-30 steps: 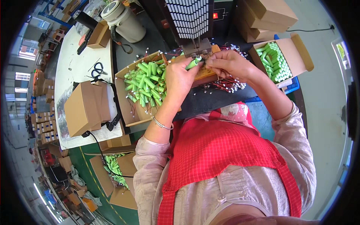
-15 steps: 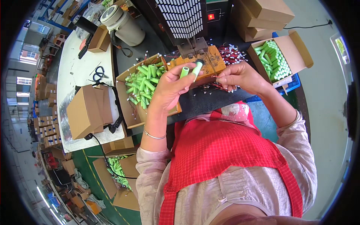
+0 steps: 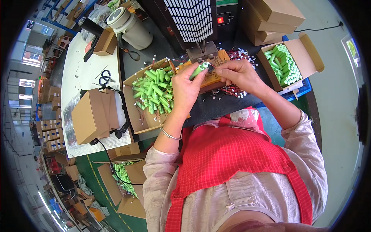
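My left hand (image 3: 185, 88) is closed around two light green battery cells (image 3: 196, 72), their ends up against the black spot-welding machine's head (image 3: 202, 52). Close beside them, my right hand (image 3: 243, 78) pinches a thin wire lead (image 3: 213, 66) whose tip is at the end of one cell. Under the machine head sits an orange-brown block (image 3: 212, 79), partly hidden by my hands. A bunch of red and black leads with white connectors (image 3: 233, 91) lies behind and below my right hand.
An open carton of green cells with leads (image 3: 154, 91) stands left of my left hand. Another carton (image 3: 284, 63), filled with upright and loose green cells, is at the right. Further left are a grey jug (image 3: 131, 29), scissors (image 3: 104, 77) and cardboard boxes (image 3: 91, 116).
My left hand has moved slightly right and brought the cells under the machine head. My right hand has moved up and in, bringing the wire lead to the cell's end.
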`<action>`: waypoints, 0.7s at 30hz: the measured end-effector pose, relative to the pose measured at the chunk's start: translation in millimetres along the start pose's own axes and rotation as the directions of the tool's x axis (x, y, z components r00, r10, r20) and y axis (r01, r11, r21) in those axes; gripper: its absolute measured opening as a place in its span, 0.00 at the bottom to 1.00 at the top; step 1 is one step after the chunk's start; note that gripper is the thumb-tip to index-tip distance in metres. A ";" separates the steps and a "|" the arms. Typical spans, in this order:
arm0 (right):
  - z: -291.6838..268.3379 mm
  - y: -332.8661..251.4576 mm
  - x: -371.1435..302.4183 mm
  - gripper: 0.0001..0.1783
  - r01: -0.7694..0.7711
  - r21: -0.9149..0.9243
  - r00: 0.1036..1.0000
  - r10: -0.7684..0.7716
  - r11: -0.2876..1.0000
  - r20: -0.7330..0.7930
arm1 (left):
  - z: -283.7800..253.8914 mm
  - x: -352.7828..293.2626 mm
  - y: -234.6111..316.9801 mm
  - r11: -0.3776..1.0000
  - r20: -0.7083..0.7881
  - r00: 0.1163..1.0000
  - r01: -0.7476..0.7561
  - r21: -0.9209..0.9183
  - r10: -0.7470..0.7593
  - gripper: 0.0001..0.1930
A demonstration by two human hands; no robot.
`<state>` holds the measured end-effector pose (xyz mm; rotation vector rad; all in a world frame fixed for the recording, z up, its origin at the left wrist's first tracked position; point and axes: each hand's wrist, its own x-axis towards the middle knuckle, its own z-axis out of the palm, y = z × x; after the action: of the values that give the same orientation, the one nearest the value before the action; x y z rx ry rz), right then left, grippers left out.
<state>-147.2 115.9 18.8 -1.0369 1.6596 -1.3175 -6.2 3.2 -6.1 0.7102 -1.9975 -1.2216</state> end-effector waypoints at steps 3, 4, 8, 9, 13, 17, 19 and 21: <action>-0.5 0.4 4.1 0.12 -0.012 -0.024 0.999 0.013 1.000 0.033 | 1.8 1.2 -2.7 0.999 -0.023 0.999 -0.039 0.001 0.039 0.12; -0.7 1.4 5.9 0.12 -0.012 -0.032 0.999 0.013 0.999 0.044 | 2.8 2.0 -4.1 0.997 -0.052 0.996 -0.073 0.000 0.072 0.12; -1.8 1.8 9.4 0.13 -0.002 -0.031 0.998 0.004 1.000 0.063 | 5.5 4.6 -3.5 0.994 -0.074 0.992 -0.108 -0.008 0.107 0.11; -1.5 1.3 10.6 0.13 -0.003 -0.041 0.998 0.005 0.999 0.063 | 3.6 5.5 -1.6 0.995 -0.057 0.994 -0.096 0.016 0.097 0.10; -2.1 0.6 9.3 0.13 0.001 -0.046 0.999 0.001 0.999 0.050 | 3.4 5.2 1.7 0.997 -0.031 0.997 -0.069 0.035 0.070 0.09; -15.9 3.1 7.7 0.15 0.040 -0.076 0.992 -0.031 0.996 0.119 | -10.2 4.4 4.5 0.987 -0.008 0.994 0.107 0.124 -0.107 0.11; -40.6 1.3 3.6 0.16 0.151 -0.105 0.988 -0.153 0.983 -0.013 | -30.4 4.9 2.4 0.979 -0.082 0.980 0.174 -0.110 -0.183 0.14; -71.4 7.8 3.6 0.12 0.124 -0.309 0.977 -0.171 0.943 -0.129 | -65.7 6.2 -11.4 0.991 -0.222 0.975 0.051 0.120 -0.023 0.15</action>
<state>-215.0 139.4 23.5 -1.2858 1.9763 -1.2937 42.2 -41.2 6.7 0.9073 -1.8946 -0.9972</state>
